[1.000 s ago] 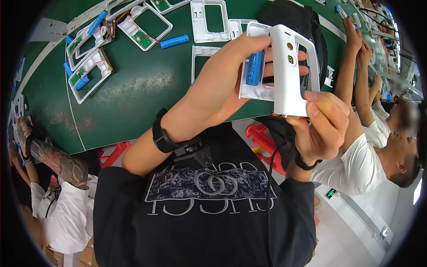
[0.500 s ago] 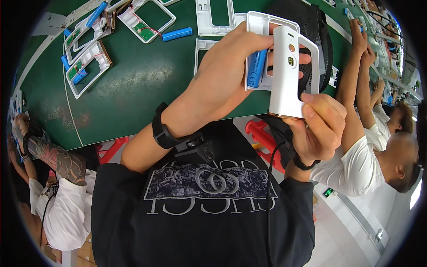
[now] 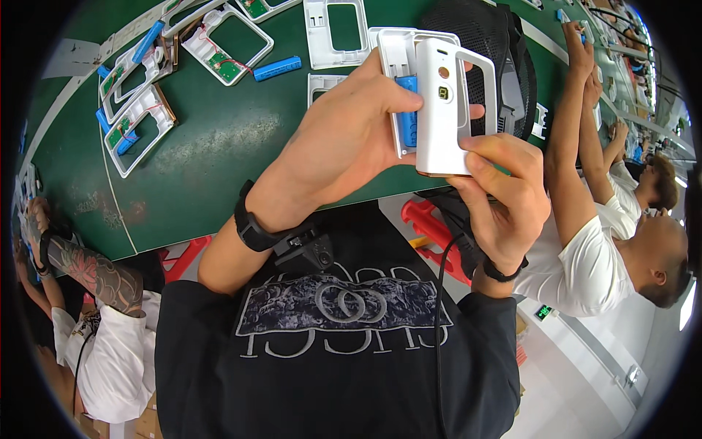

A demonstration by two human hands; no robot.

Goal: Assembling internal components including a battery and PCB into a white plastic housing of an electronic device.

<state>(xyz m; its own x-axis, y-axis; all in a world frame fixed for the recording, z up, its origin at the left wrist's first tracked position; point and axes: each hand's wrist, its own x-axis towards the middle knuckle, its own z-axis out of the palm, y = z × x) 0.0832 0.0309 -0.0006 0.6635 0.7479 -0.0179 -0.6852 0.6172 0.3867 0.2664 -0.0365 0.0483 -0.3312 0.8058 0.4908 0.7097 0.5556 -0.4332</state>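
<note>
White rectangular plastic housing with window cut-out [image 3: 442, 102] pinched between left hand [image 3: 344, 146] fingers above and right hand [image 3: 504, 190] fingers below, blue cylindrical battery cell [image 3: 408, 110] beside left fingertips, green work mat [image 3: 205, 154] behind.

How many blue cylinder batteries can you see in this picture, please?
5: one in the white casing both hands hold, one loose on the green table, three among the frames at far left. More may be hidden.

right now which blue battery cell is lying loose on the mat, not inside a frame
The blue cell lying bare on the green mat, near the top. The others sit inside white frames, including the one in the left hand.
</note>
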